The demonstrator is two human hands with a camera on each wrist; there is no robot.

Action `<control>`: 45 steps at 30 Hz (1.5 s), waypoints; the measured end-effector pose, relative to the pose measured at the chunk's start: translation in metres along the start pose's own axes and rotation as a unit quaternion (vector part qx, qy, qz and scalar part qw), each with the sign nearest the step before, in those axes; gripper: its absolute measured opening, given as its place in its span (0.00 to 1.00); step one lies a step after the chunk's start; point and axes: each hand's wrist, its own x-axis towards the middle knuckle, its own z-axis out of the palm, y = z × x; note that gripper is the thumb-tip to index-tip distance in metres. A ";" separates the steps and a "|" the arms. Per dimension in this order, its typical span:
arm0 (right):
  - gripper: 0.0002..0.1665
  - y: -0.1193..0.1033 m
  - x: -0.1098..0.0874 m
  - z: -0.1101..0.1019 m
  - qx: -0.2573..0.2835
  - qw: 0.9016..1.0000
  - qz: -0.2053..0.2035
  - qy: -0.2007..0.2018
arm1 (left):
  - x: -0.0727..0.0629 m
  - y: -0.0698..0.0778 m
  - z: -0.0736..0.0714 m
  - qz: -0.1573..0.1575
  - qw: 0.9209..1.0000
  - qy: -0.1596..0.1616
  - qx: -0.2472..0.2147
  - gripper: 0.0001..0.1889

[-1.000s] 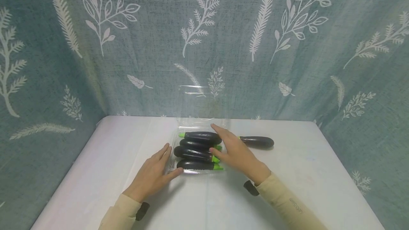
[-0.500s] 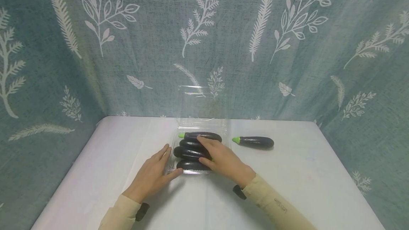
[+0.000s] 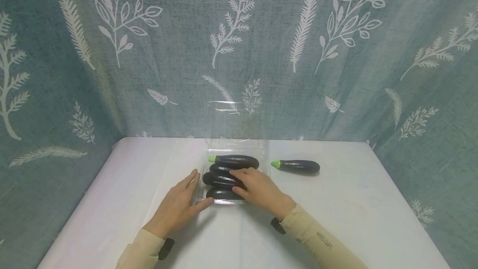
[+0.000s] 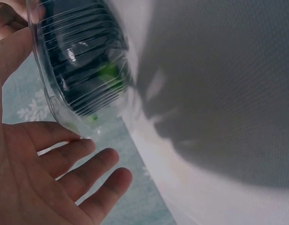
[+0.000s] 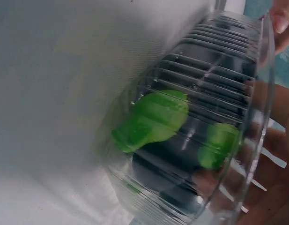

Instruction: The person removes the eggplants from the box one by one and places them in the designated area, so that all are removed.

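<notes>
A clear plastic clamshell box (image 3: pixel 224 202) holds several dark eggplants with green caps, laid crosswise in a row. My left hand (image 3: pixel 175 209) rests at the box's left side, fingers extended, its thumb along the front corner. In the left wrist view, that hand's fingers (image 4: pixel 92 178) are spread beside the rim. My right hand (image 3: pixel 259 190) reaches into the box from the right. Its thumb and forefinger straddle one eggplant (image 3: pixel 220 179), second from the front, and hold it. The right wrist view shows a fingertip through the wall beside a green cap (image 5: pixel 219 145).
One more eggplant (image 3: pixel 300 166) lies on the white table (image 3: pixel 336 219) right of the box. The transparent lid (image 3: pixel 237 125) stands raised behind the box, close to the leaf-patterned curtain (image 3: pixel 179 53).
My right hand has moved left over the eggplants, then lowered with its fingers more bent, covering the caps at the right end. The left hand has stayed in place.
</notes>
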 end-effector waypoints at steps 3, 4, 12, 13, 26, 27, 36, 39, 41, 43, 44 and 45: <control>0.27 0.000 0.000 0.001 -0.009 1.000 -0.009 0.006 | 0.000 0.000 0.001 -0.002 1.000 -0.004 -0.001 0.49; 0.27 0.001 0.000 0.002 -0.011 1.000 -0.013 0.008 | 0.000 0.000 0.001 -0.001 1.000 -0.004 0.000 0.49; 0.26 0.002 0.001 0.005 -0.019 0.999 -0.030 0.030 | 0.000 0.000 0.001 -0.005 1.000 -0.005 -0.004 0.48; 0.26 0.002 0.001 0.005 -0.019 0.999 -0.034 0.035 | 0.000 0.000 0.001 -0.006 1.000 -0.006 -0.004 0.48; 0.25 0.003 -0.001 -0.007 0.009 0.996 -0.053 0.075 | -0.001 0.000 0.002 -0.009 1.000 -0.007 -0.006 0.49; 0.25 0.004 -0.002 -0.009 0.010 0.995 -0.054 0.078 | -0.001 0.000 0.001 -0.009 1.000 -0.007 -0.006 0.49; 0.27 0.016 -0.012 -0.030 0.007 0.988 -0.064 0.141 | -0.001 0.002 0.000 -0.007 1.000 -0.006 -0.004 0.49; 0.28 0.022 -0.016 -0.036 0.015 0.983 -0.067 0.168 | 0.000 0.002 -0.001 -0.010 1.000 -0.011 -0.005 0.49; 0.29 0.027 -0.020 -0.040 0.023 0.981 -0.062 0.181 | 0.000 0.002 -0.001 -0.012 1.000 -0.014 -0.006 0.49; 0.28 0.031 -0.023 -0.045 0.031 0.981 -0.053 0.185 | 0.000 0.002 -0.001 -0.011 1.000 -0.015 -0.006 0.49; 0.29 0.033 -0.026 -0.046 0.033 0.981 -0.047 0.186 | -0.001 0.002 -0.001 -0.010 1.000 -0.015 -0.005 0.49; 0.29 0.035 -0.028 -0.048 0.034 0.981 -0.042 0.188 | -0.001 0.002 -0.001 -0.009 1.000 -0.015 -0.005 0.49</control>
